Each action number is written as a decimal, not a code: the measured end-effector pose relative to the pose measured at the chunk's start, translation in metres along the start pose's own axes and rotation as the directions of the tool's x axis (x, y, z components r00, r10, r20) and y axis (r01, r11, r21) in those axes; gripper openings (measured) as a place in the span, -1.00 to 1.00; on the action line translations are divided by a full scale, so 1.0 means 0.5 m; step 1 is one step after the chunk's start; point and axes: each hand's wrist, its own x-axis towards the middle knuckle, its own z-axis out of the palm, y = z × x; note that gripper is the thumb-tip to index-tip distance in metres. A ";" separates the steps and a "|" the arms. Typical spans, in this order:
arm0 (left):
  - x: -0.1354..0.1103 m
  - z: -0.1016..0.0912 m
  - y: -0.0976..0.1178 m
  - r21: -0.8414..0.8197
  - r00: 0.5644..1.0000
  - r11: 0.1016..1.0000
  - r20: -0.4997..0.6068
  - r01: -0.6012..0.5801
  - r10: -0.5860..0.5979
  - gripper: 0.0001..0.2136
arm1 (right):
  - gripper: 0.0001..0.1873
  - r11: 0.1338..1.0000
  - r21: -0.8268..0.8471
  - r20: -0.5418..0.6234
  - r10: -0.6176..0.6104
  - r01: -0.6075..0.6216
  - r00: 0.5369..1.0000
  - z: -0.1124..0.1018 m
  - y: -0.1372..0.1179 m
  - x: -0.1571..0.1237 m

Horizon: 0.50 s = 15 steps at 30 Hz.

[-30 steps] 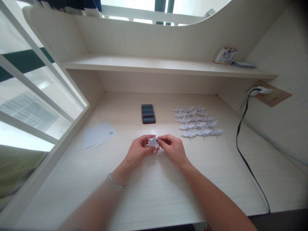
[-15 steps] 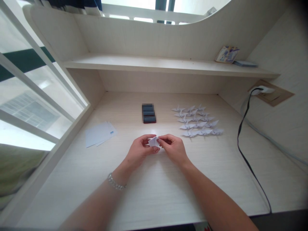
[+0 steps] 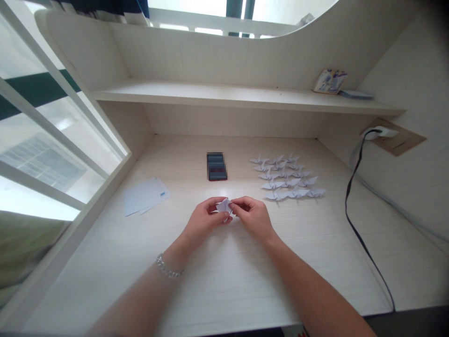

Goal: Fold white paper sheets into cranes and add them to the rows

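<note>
A small piece of folded white paper is held between my two hands above the desk. My left hand grips its left side, with fingers above and thumb below. At its right edge, the thumb and index finger of my right hand pinch the paper. Part of the paper is hidden behind my fingers. To the right of my hands, several white paper cranes sit in rows on the desk. White paper sheets lie overlapping on the left.
A dark, pixelated phone-like rectangle lies beyond my hands. A black cable hangs from the wall socket across the desk's right side. The shelf at the back carries a small printed packet. White rails border the left.
My left thumb has shifted slightly on the folded paper, and the paper's visible shape differs a little. Both hands stay in nearly the same place.
</note>
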 end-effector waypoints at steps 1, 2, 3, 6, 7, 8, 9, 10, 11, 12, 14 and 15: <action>0.002 -0.001 -0.004 0.052 0.999 0.998 -0.023 -0.026 0.027 -0.64 | -0.79 1.000 0.005 0.014 0.004 -0.004 1.000 0.001 0.000 -0.001; 0.005 -0.002 -0.008 0.102 0.998 0.994 -0.041 -0.048 0.052 -0.67 | -0.79 1.000 0.011 0.030 0.008 -0.008 1.000 0.002 0.000 -0.001; 0.007 -0.003 -0.011 0.149 0.996 0.987 -0.059 -0.065 0.074 -0.68 | -0.79 1.000 0.016 0.047 0.010 -0.011 0.999 0.003 0.000 -0.001; 0.011 -0.007 -0.014 0.248 0.986 0.965 -0.119 -0.086 0.118 -0.71 | -0.79 0.999 0.037 0.091 0.023 -0.027 0.996 0.004 0.000 -0.001; 0.011 -0.008 -0.014 0.266 0.982 0.960 -0.136 -0.089 0.129 -0.72 | -0.79 0.998 0.047 0.100 0.030 -0.035 0.995 0.005 0.000 -0.001; 0.011 -0.009 -0.013 0.278 0.980 0.956 -0.147 -0.091 0.136 -0.73 | -0.80 0.997 0.058 0.105 0.039 -0.045 0.994 0.005 0.001 0.000; 0.010 -0.009 -0.013 0.285 0.978 0.954 -0.153 -0.091 0.139 -0.73 | -0.80 0.996 0.067 0.109 0.048 -0.056 0.993 0.005 0.001 0.001; 0.010 -0.010 -0.013 0.292 0.978 0.952 -0.155 -0.092 0.142 -0.74 | -0.81 0.995 0.071 0.109 0.057 -0.065 0.992 0.005 0.002 0.002; 0.010 -0.010 -0.013 0.299 0.977 0.950 -0.156 -0.092 0.144 -0.75 | -0.82 0.995 0.070 0.107 0.064 -0.072 0.992 0.005 0.002 0.002; 0.010 -0.010 -0.014 0.305 0.977 0.948 -0.155 -0.092 0.145 -0.75 | -0.83 0.995 0.064 0.104 0.070 -0.077 0.992 0.004 0.002 0.003; 0.011 -0.012 -0.018 0.314 0.978 0.945 -0.150 -0.091 0.144 -0.76 | -0.84 0.996 0.043 0.098 0.078 -0.082 0.992 0.004 0.002 0.003; 0.011 -0.012 -0.019 0.319 0.978 0.943 -0.150 -0.093 0.146 -0.77 | -0.85 0.997 0.025 0.094 0.076 -0.079 0.993 0.004 0.002 0.003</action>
